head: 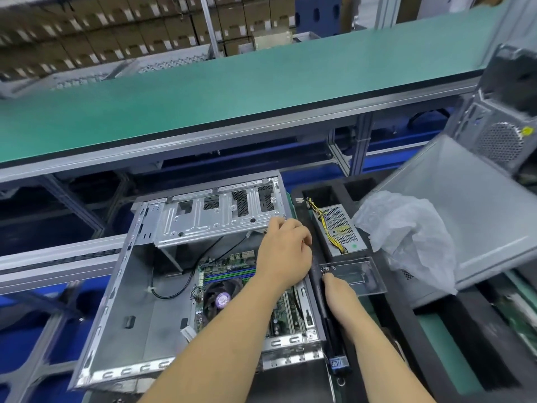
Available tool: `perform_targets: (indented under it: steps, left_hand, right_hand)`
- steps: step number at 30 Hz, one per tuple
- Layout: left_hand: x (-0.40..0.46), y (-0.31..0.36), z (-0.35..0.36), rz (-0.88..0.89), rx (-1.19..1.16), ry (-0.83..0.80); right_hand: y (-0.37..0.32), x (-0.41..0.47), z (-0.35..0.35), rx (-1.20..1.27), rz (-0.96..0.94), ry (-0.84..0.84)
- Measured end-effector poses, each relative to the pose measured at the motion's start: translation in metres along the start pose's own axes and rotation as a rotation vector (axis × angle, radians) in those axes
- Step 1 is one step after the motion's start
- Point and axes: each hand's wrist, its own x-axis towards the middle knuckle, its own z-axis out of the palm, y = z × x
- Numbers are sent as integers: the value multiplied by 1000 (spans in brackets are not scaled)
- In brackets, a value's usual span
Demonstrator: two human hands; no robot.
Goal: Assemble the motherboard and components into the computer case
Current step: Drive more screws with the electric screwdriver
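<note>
Mobo [232,289] sat in the case [122,301]. Left hand [283,254] lay over the case's right wall, fingers curled; couldn't tell on what. Right hand [338,289], just right of case, pinched a clear tray [356,274]. Risk: tray slips, or wrist snags the mobo.

Your left hand [283,251] hovers, fingers curled, over the far right corner of the open computer case [122,309], above the green motherboard [232,274] and its CPU fan [222,298]; your right hand [338,292] touches a clear plastic tray [363,274] just beside the case, near a power supply [338,228] with yellow wires and crumpled plastic wrap [412,231]
</note>
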Motion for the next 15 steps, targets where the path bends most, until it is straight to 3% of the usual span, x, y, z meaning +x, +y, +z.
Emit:
perform_targets:
  steps: [6, 15]
  left_hand:
    - [-7, -7, -3, 8, -19, 14]
    - [-10, -6, 1, 9, -15, 85]
  right_hand:
    - [4, -4, 7, 62, 42, -28]
    - [8, -6, 13, -80, 14, 2]
